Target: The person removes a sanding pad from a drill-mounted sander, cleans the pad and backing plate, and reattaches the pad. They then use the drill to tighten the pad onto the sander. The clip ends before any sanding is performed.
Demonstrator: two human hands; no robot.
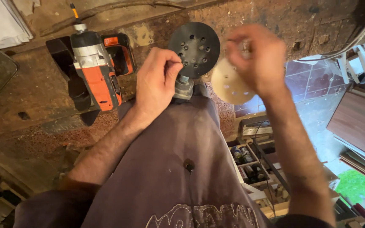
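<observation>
Now my left hand (157, 80) clamps its grip around the sander (186, 86) beneath its black pad (194, 49), while my blurred right hand (256, 59) pinches a pale sanding disc (230, 88) beside it, above the worktop (30, 97).

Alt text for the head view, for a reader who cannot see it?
The left hand grips a sander with a round black perforated pad while the blurred right hand holds a pale round sanding disc. An orange and grey cordless drill lies alongside.

My worn wooden workbench (30, 97) fills the left, stained and gouged. To the right, below, I see a purple tiled floor (309, 80), a brown board (360, 120), and a shelf of cans (246, 162). Daylight on green grass (360, 190) shows near right.
</observation>
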